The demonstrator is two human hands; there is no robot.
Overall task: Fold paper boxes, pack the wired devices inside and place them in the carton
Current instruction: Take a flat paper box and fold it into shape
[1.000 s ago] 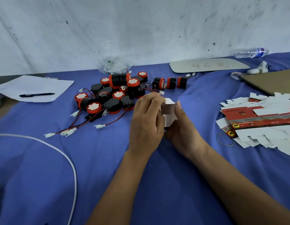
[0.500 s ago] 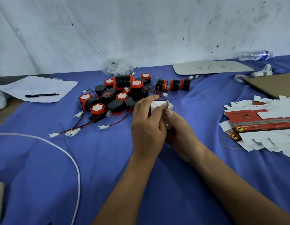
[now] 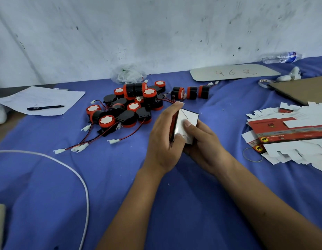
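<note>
**A:** Watching from the head view here. Both hands are on one small paper box [image 3: 185,125], held up just above the blue tablecloth [image 3: 174,204], mid-table. The left hand [image 3: 163,141] is wrapped round its red left side, fingers reaching over the far edge. The right hand [image 3: 201,143] cups it from below, thumb pressed flat on the white folded flaps facing up.

**B:** And the devices?

**A:** The pile of black-and-red wired devices [image 3: 131,107] sits just behind the left hand, red and black leads trailing toward the near left. Flat unfolded boxes [image 3: 290,138] are stacked at the right, near a rubber band [image 3: 252,155]. A brown cardboard sheet [image 3: 301,89] lies behind them; can't tell if that's the carton.
</note>
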